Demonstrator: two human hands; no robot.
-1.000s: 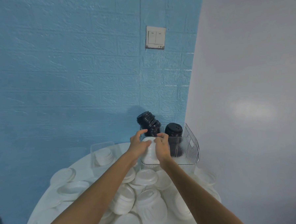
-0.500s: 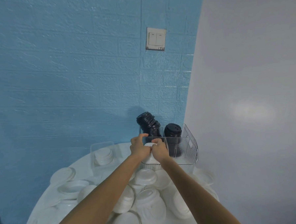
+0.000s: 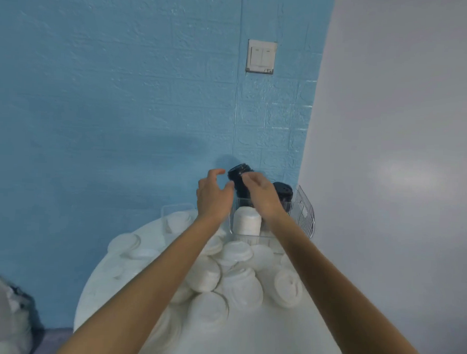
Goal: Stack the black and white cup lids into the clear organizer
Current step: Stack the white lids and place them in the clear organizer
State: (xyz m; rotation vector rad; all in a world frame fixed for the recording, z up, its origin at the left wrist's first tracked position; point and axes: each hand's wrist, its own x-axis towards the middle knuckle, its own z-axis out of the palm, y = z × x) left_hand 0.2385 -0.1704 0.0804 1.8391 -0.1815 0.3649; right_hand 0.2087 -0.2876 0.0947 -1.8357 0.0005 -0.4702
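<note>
The clear organizer [image 3: 304,218] stands at the table's far right by the wall corner. Inside it, a stack of white lids [image 3: 247,222] sits at the front. Behind that are a leaning stack of black lids [image 3: 238,175] and an upright black stack [image 3: 283,191]. My left hand [image 3: 212,196] hovers just left of the leaning black stack, thumb and fingers spread in a curve, holding nothing. My right hand [image 3: 261,193] reaches over the organizer, and its fingertips touch the top of the leaning black stack.
Several loose white lids [image 3: 237,281] lie heaped on the round white table [image 3: 272,336] in front of the organizer. A smaller clear box [image 3: 168,211] with white lids stands to the left. Blue wall behind, grey wall at right, a grey bag [image 3: 0,316] on the floor at left.
Both hands have let go of the white stack, which now stands in the organizer's front. They have risen to the leaning black stack behind it.
</note>
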